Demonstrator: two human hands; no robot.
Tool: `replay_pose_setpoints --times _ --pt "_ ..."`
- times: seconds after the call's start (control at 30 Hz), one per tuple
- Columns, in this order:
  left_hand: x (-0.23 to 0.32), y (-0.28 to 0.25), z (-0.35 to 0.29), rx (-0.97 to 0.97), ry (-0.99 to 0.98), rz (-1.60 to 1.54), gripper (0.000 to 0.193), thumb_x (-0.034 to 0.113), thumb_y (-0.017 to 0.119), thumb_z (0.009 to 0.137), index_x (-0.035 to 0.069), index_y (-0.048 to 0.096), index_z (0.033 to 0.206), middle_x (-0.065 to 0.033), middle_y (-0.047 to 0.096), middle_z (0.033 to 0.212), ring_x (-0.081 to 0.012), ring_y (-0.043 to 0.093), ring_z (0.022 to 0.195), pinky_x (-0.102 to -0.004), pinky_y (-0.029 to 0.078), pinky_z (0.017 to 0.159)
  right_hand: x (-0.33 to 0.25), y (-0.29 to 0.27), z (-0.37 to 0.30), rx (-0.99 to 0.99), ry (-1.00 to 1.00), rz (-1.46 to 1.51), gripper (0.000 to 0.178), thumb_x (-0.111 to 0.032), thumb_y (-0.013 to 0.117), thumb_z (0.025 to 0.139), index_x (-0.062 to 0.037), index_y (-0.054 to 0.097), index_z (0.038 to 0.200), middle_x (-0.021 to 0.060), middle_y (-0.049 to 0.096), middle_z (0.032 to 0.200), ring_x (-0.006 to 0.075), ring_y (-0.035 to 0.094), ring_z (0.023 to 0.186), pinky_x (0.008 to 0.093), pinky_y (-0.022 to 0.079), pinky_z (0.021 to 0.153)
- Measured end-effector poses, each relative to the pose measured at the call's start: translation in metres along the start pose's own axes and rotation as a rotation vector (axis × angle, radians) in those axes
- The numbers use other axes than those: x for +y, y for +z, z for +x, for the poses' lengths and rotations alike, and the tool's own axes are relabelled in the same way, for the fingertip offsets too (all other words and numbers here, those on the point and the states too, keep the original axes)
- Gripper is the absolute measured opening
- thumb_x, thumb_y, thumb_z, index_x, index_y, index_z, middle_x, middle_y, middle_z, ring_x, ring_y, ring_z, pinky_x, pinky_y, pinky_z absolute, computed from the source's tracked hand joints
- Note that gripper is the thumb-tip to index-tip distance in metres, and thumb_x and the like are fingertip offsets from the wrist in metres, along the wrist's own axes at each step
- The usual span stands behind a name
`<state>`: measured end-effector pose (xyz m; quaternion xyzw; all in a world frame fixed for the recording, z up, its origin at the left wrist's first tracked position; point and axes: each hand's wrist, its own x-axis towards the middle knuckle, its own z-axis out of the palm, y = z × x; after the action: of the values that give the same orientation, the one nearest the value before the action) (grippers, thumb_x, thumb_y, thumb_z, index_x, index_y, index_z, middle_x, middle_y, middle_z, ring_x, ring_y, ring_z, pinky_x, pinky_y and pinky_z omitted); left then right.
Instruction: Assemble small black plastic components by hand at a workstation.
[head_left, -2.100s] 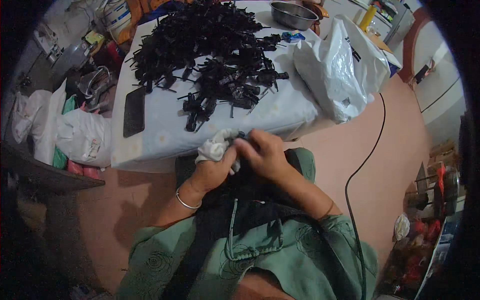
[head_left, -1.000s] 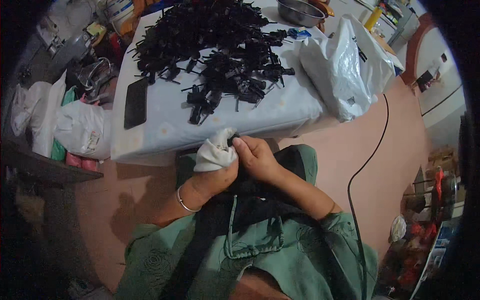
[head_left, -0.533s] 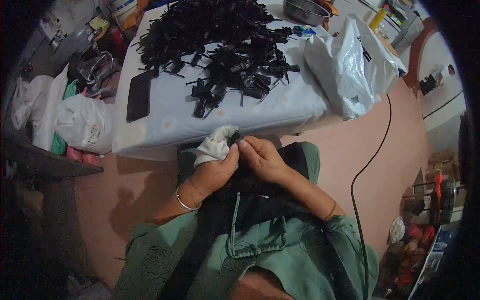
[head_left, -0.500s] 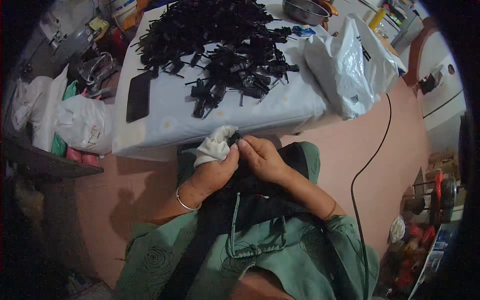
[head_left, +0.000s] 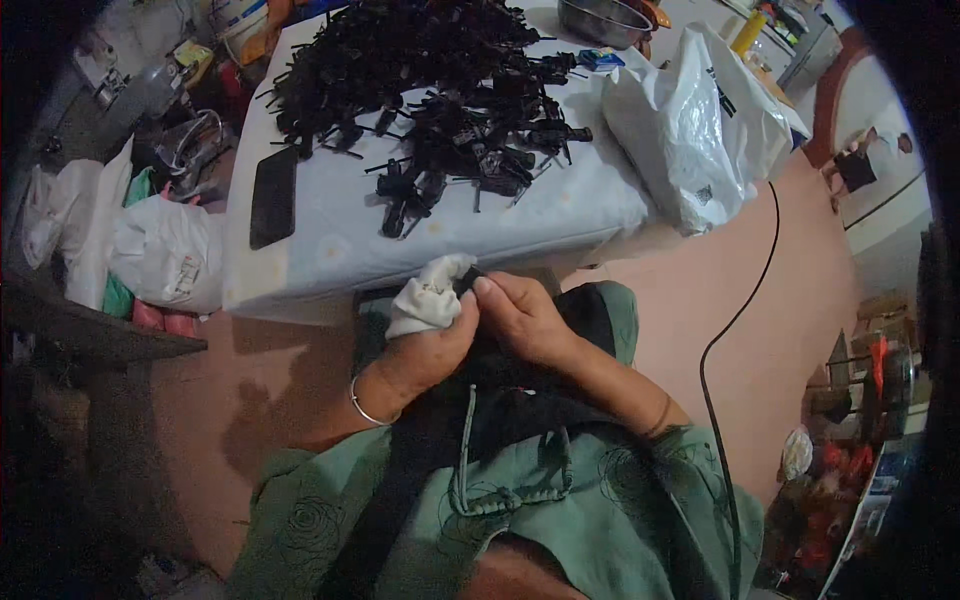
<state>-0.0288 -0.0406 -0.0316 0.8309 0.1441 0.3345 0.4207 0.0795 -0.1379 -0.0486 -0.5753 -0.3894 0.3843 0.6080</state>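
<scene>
white cloth (head_left: 424, 303) in left hand (head_left: 434, 350)

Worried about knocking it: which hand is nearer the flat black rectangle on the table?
Left: the left hand is right of the flat black rectangle, closer to your body; the right hand lies farther right.

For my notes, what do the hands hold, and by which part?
Left hand: crumpled white cloth, lower side. Right hand: small, mostly hidden black piece, right end.

Likely home — cloth-covered table (head_left: 345, 225), metal basin (head_left: 602, 32), plastic bags (head_left: 170, 255).
</scene>
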Motion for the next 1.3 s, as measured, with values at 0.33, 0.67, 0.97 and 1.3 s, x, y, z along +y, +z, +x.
replay_pose_setpoints --times 0.33,0.67,0.97,1.3 --pt "0.003 0.001 -0.001 -0.057 0.116 0.146 0.027 0.003 0.051 0.076 -0.004 0.05 0.102 -0.0176 0.057 0.088 -0.0262 0.057 0.081 -0.0313 0.046 0.071 0.008 0.007 0.0 0.127 -0.076 -0.173 0.026 -0.021 0.045 0.09 -0.0002 0.051 0.074 0.0028 0.045 0.058 0.0085 0.039 0.057 0.0259 0.038 0.052" --pt "0.022 -0.018 0.002 -0.163 -0.426 -0.413 0.024 0.003 0.053 0.08 0.002 0.046 0.103 -0.0059 0.055 0.081 -0.0096 0.055 0.06 -0.0235 0.045 0.052 -0.012 0.002 -0.011 0.043 0.018 0.092 0.029 -0.025 0.043 0.091 -0.0015 0.051 0.075 -0.0014 0.043 0.06 0.0063 0.038 0.059 0.0248 0.037 0.053" --pt "0.019 -0.016 -0.005 -0.094 -0.259 -0.316 0.026 0.001 0.053 0.079 0.001 0.044 0.104 -0.0036 0.051 0.083 -0.0048 0.049 0.057 -0.019 0.042 0.049 -0.023 0.003 -0.008 -0.076 -0.065 -0.077 0.027 -0.022 0.041 0.092 -0.0016 0.049 0.076 -0.004 0.046 0.071 0.0038 0.039 0.067 0.0209 0.037 0.059" --pt "0.007 -0.017 -0.01 -0.027 0.077 0.1 0.028 -0.003 0.049 0.078 -0.002 0.047 0.106 -0.0079 0.055 0.086 -0.0142 0.055 0.078 -0.0271 0.046 0.068 -0.029 0.011 -0.005 -0.112 -0.034 -0.088 0.026 -0.021 0.043 0.092 -0.0017 0.049 0.076 -0.0048 0.046 0.07 0.003 0.038 0.066 0.0201 0.035 0.057"
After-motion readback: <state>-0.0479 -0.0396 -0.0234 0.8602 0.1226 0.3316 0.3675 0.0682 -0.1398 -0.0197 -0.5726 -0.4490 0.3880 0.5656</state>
